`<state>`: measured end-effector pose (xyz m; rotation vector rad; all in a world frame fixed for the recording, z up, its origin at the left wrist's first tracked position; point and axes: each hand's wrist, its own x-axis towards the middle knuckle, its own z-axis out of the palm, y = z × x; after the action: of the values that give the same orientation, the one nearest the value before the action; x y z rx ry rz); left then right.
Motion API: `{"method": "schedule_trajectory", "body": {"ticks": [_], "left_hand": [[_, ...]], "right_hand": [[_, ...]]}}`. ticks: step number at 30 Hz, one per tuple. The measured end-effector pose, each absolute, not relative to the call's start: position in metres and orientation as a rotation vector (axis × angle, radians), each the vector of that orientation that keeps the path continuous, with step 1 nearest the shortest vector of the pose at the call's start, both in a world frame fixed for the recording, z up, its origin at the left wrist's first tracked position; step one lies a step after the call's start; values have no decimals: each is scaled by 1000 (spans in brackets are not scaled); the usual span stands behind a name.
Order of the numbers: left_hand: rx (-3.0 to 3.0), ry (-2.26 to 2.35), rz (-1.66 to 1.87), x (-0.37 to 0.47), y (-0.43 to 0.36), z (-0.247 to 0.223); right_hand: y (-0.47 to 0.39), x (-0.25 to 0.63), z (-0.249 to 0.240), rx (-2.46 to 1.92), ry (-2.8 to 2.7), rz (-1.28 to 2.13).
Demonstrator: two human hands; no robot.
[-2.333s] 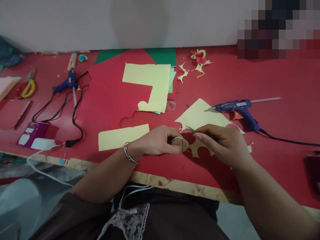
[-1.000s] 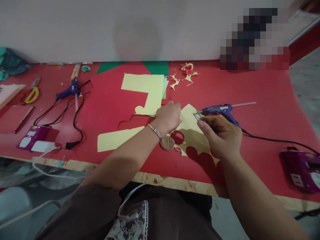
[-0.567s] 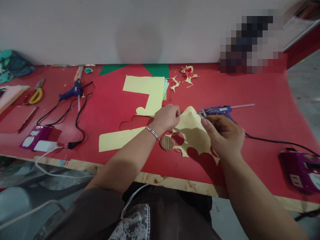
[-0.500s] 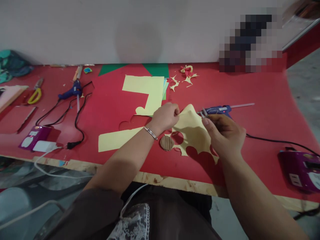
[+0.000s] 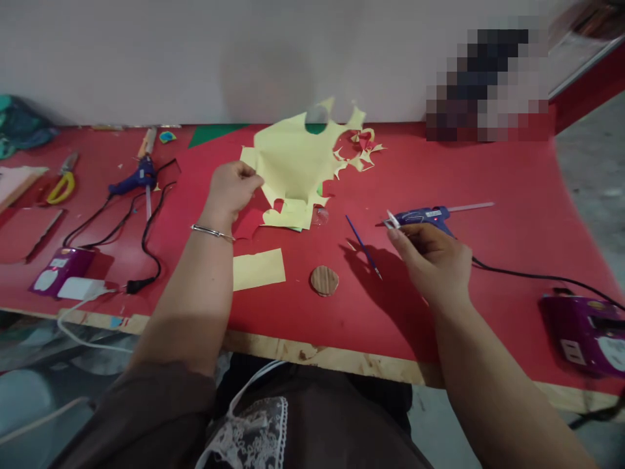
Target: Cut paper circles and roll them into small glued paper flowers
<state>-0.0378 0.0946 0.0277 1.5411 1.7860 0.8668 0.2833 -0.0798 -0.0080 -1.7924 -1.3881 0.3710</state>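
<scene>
My left hand (image 5: 235, 187) pinches the left edge of a cut-out yellow sheet (image 5: 293, 153), which is lifted over other yellow and red paper. Between the fingertips of my right hand (image 5: 432, 257) is a small pale object (image 5: 392, 220), too small to identify, in front of the tip of a blue glue gun (image 5: 422, 216). A round corrugated cardboard disc (image 5: 325, 280) lies on the red table between my forearms. Beyond it is a thin blue brush (image 5: 362, 244). To the left of the disc lies a yellow paper strip (image 5: 260, 268).
A second glue gun (image 5: 141, 177), yellow-handled scissors (image 5: 62, 185) and a purple box (image 5: 61, 270) with cords are at the left. Another purple box (image 5: 586, 332) stands at the right. Paper scraps (image 5: 365, 146) lie near the back wall.
My left hand has moved left, carrying the cut-out yellow sheet away from near the disc and over the paper pile. The blue brush is now uncovered. My right hand has barely moved.
</scene>
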Motion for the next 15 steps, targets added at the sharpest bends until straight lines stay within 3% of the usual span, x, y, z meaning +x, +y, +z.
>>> {"method": "schedule_trajectory", "body": {"ticks": [6,11,15], "left_hand": [[1534,2026,795,-75,107,9],[1805,2096,788,-65,84,27],[2142,1441,453,-12,25,48]], "right_hand": [[-76,287,-13,-2148,-1658,373],[-82,278,-10,-2295,-1799,218],[-85,272,-9,-2342,-1851,153]]}}
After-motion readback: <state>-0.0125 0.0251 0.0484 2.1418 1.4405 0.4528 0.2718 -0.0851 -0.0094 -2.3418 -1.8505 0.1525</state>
